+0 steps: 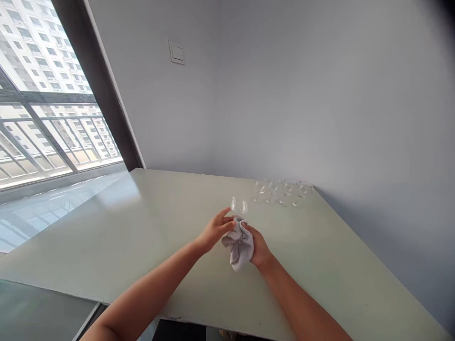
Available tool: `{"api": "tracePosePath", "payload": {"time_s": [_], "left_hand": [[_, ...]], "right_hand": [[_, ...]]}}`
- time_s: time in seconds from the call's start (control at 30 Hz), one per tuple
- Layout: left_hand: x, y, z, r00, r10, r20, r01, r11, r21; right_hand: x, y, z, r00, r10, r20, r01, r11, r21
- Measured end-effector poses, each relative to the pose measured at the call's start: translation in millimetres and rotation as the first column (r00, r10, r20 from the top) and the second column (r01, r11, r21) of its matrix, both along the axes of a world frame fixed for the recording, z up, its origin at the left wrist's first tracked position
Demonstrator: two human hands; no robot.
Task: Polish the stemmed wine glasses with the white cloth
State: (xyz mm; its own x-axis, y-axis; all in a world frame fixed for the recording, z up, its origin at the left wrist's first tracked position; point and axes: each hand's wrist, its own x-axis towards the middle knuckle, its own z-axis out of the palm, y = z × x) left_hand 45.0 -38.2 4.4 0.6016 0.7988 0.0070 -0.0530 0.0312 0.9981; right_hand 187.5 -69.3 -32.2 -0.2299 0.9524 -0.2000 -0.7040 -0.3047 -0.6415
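A stemmed, clear drinking glass [239, 207] is held upright above the surface, its rounded bowl showing and well clear of the surface below. Its stem and foot cannot be seen; they are hidden by a crumpled grey cloth [239, 245] bunched beneath the bowl. The cloth hangs in folds, and its lower end sits just above the surface or touches it; the view does not settle which.

The left hand [216, 230] comes in from the lower left, its fingers [227, 217] curled at the base of the bowl and against the top of the cloth. The right hand [258, 245] comes in from the lower right and is closed around the cloth, pressing it from the far side. The two hands are close together, and neither is spread flat.

A group of clear stemmed glasses [284, 188] stands near the far edge of the pale green surface [106, 246], well apart from the hands. There appear to be four, but the exact count is hard to confirm. A light switch plate [177, 52] is mounted on the grey wall [284, 94] beyond. To the left, a dark-framed window [95, 80] looks out on a high-rise apartment building [42, 47].
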Motion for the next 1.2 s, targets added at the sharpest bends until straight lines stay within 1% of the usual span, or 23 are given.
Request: {"api": "tracePosePath", "payload": {"time_s": [0.07,0.13,0.17,0.2,0.3,0.4,0.47,0.53,0.57,0.6,0.63,0.67,0.7,0.77,0.8,0.83,0.87,0.9,0.93,1.0,1.07,1.13,1.2], "left_hand": [[-6.1,6.7,1.3,0.986,-0.092,0.137,0.112,0.983,-0.147],[-10.1,11.7,-2.4,0.965,-0.147,0.216,0.193,0.958,-0.211],[-11.3,13.4,-5.6,0.961,-0.142,0.237,0.197,0.954,-0.226],[-12.2,14.8,-9.1,0.963,-0.114,0.245,0.173,0.956,-0.235],[-14.2,18.5,-17.9,0.977,0.027,0.213,0.030,0.965,-0.260],[-19.3,25.8,-21.2,0.972,0.149,0.183,-0.081,0.940,-0.332],[-25.1,33.6,-21.3,0.948,0.226,0.225,-0.118,0.904,-0.411],[-30.8,41.7,-21.9,0.903,0.316,0.292,-0.139,0.856,-0.498],[-32.6,44.9,-23.0,0.878,0.362,0.313,-0.149,0.829,-0.540],[-33.3,46.9,-24.6,0.857,0.404,0.321,-0.162,0.801,-0.577],[-32.6,47.5,-27.0,0.842,0.435,0.319,-0.172,0.777,-0.606],[-30.4,46.4,-30.0,0.836,0.448,0.317,-0.173,0.763,-0.623],[-26.8,43.8,-33.3,0.842,0.435,0.320,-0.156,0.763,-0.627],[-17.3,34.8,-39.8,0.863,0.364,0.349,-0.082,0.784,-0.615],[-12.4,29.4,-42.2,0.872,0.325,0.365,-0.039,0.792,-0.609],[-7.9,23.9,-43.5,0.877,0.295,0.381,-0.002,0.793,-0.610],[-4.2,18.9,-43.6,0.874,0.280,0.397,0.028,0.787,-0.617],[-1.4,14.6,-42.7,0.866,0.279,0.416,0.052,0.775,-0.629],[0.6,11.3,-40.9,0.851,0.290,0.438,0.071,0.763,-0.643],[2.8,7.6,-36.7,0.808,0.323,0.493,0.102,0.747,-0.657],[4.0,7.0,-34.1,0.761,0.365,0.537,0.098,0.753,-0.651],[5.2,7.9,-34.5,0.726,0.409,0.553,0.047,0.773,-0.633],[6.6,8.7,-36.4,0.713,0.446,0.541,-0.030,0.790,-0.613]], "right_hand": [[-1.1,-2.6,-2.1,0.993,0.113,-0.039,-0.113,0.994,-0.008],[-4.4,-5.6,-3.0,0.986,0.164,-0.039,-0.164,0.986,-0.009],[-6.2,-6.8,-2.7,0.985,0.172,-0.026,-0.172,0.985,-0.014],[-7.9,-7.5,-1.9,0.983,0.182,-0.006,-0.182,0.983,-0.027],[-11.2,-7.2,1.9,0.976,0.199,0.083,-0.193,0.979,-0.071],[-10.9,-3.8,2.6,0.968,0.098,0.231,-0.087,0.995,-0.055],[-8.8,-0.7,0.3,0.936,-0.008,0.353,0.024,0.999,-0.041],[-6.2,1.4,-2.7,0.856,-0.150,0.494,0.164,0.986,0.015],[-5.4,1.6,-3.8,0.784,-0.238,0.573,0.225,0.970,0.094],[-5.1,1.0,-4.4,0.692,-0.334,0.640,0.253,0.942,0.218],[-5.4,-0.3,-4.7,0.589,-0.429,0.685,0.227,0.901,0.369],[-6.4,-2.2,-4.6,0.491,-0.511,0.705,0.138,0.845,0.517],[-7.9,-4.4,-4.5,0.410,-0.585,0.700,0.013,0.771,0.637],[-11.4,-9.0,-4.6,0.306,-0.699,0.646,-0.213,0.612,0.762],[-13.0,-10.9,-5.1,0.280,-0.733,0.620,-0.276,0.557,0.783],[-14.2,-12.3,-5.9,0.272,-0.749,0.604,-0.297,0.532,0.793],[-15.1,-13.3,-6.7,0.285,-0.745,0.603,-0.280,0.537,0.796],[-15.8,-13.6,-7.7,0.312,-0.725,0.614,-0.229,0.570,0.789],[-16.6,-13.3,-8.7,0.350,-0.696,0.627,-0.151,0.619,0.771],[-18.9,-11.2,-10.6,0.434,-0.652,0.622,0.063,0.710,0.701],[-23.1,-8.0,-12.5,0.534,-0.613,0.582,0.256,0.773,0.580],[-28.6,-5.5,-14.3,0.658,-0.546,0.519,0.332,0.829,0.451],[-34.2,-5.0,-16.2,0.734,-0.485,0.475,0.332,0.867,0.373]]}}
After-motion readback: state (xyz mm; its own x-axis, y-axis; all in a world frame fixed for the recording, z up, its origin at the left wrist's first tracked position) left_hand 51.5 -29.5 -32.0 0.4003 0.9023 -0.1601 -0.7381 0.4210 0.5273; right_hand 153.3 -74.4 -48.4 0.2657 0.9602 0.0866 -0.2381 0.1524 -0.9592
